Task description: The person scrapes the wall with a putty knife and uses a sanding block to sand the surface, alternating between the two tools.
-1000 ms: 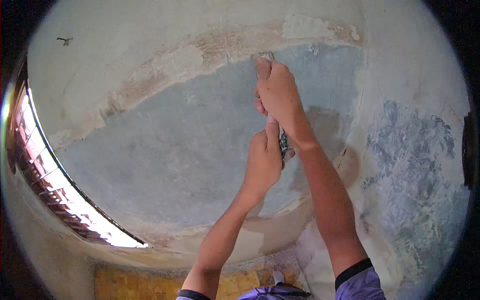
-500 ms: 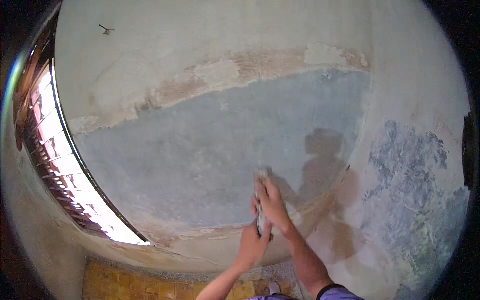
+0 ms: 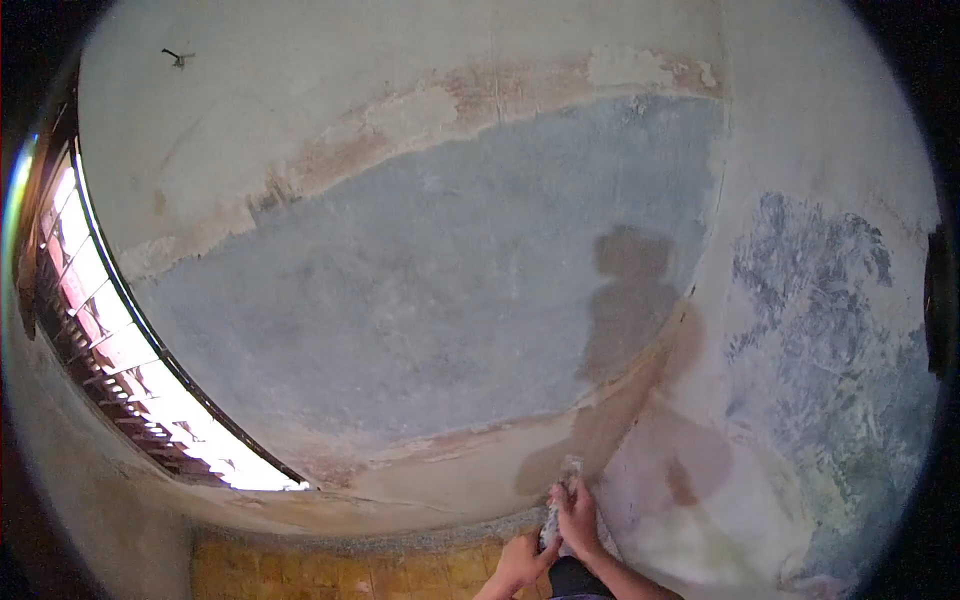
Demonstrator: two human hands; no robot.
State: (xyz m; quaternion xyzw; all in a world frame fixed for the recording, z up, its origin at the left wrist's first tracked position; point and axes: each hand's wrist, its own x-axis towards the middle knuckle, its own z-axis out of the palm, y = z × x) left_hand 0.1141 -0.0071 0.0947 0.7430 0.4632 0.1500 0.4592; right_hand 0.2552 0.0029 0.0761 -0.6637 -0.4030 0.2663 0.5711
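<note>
Low in the view, my right hand (image 3: pixel 578 517) is closed around a narrow, pale grey tool (image 3: pixel 549 527) with a whitish, crusted look. Its tip (image 3: pixel 572 464) sticks out past the fingers; its exact kind is not clear. My left hand (image 3: pixel 520 560) grips the lower end of the same tool, below and to the left of the right hand. Behind them is the plastered wall (image 3: pixel 440 310), a big grey patch bordered by cream and brownish bare strips. Whether the tip touches the wall's lower part cannot be made out.
On the left is a bright barred window (image 3: pixel 150 360). Yellowish tiles (image 3: pixel 300 575) cover the floor at the wall's foot. The right-hand wall (image 3: pixel 820 300) carries patchy blue-grey paint. A bent nail or hook (image 3: pixel 177 58) juts out at upper left. My shadow (image 3: pixel 630 300) falls near the corner.
Both hands have moved down and somewhat right with the tool, from the grey patch's lower edge to near the wall's foot. The view has shifted slightly.
</note>
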